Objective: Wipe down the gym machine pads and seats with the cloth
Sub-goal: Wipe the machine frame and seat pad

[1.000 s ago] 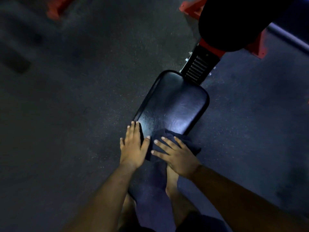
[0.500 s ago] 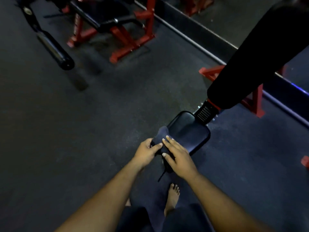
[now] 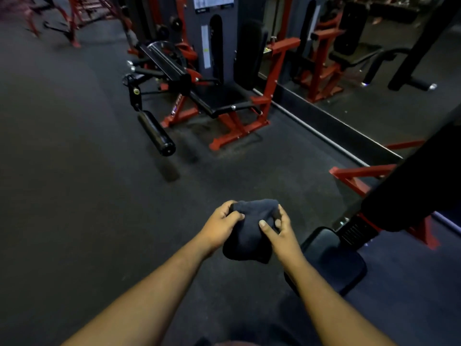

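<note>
A dark bunched cloth [image 3: 249,228] is up in the air in front of me, held from both sides. My left hand [image 3: 220,224] grips its left edge with curled fingers. My right hand [image 3: 279,229] pinches its right side between thumb and fingers. The black padded seat [image 3: 334,260] sits low at the right, below and to the right of my hands, apart from the cloth. A large black back pad [image 3: 419,186] rises at a slant above the seat at the right edge.
A red-framed leg machine [image 3: 219,106] with a black seat and a black roller pad [image 3: 156,132] stands ahead on the dark rubber floor [image 3: 74,171]. A mirror wall with a low black ledge [image 3: 331,132] runs along the right. More red frames stand far left.
Both hands have lifted the cloth off the seat and bunched it between them. My view has swung up and away from the seat, toward the leg machine.
</note>
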Tool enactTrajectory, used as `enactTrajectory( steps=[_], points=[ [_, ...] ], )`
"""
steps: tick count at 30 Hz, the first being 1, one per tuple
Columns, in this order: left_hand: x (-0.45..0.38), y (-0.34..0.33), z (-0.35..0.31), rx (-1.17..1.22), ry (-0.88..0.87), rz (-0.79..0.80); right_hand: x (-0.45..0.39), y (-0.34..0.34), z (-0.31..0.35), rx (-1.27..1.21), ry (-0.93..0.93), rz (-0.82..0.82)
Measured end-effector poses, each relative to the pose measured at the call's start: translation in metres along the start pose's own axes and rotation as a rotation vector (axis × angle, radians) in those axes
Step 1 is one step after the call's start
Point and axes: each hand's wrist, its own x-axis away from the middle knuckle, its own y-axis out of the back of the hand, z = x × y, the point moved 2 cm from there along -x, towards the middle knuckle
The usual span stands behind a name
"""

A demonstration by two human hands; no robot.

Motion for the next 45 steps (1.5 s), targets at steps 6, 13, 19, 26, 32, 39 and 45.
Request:
enactTrajectory(
  steps=[6, 13, 19, 26, 32, 39, 45],
  points=[
    [-0.044, 0.057, -0.024, 0.035, -0.069, -0.097, -0.047, -0.037, 0.048, -0.104, 0.037, 0.027],
    [-0.138, 0.095, -0.055, 0.217, -0.077, -0.248, -0.156, -0.068, 0.118, -0.191, 0.145, 0.057],
    [-0.226, 0.138, -0.091, 0.087, -0.098, -0.313, -0.271, -0.086, 0.176, -0.122, 0.199, 0.111],
    [-0.323, 0.195, -0.122, 0.047, -0.144, -0.47, -0.397, -0.131, 0.228, 0.028, 0.285, 0.143],
    [-0.427, 0.246, -0.131, 0.159, -0.114, -0.476, -0.496, -0.178, 0.243, 0.073, 0.283, 0.094],
    [-0.548, 0.277, -0.164, 0.115, -0.102, -0.443, -0.599, -0.189, 0.28, 0.113, 0.234, -0.133],
    [-0.65, 0.274, -0.179, 0.159, -0.066, -0.451, -0.688, -0.176, 0.297, 0.054, 0.165, -0.134]
  ],
)
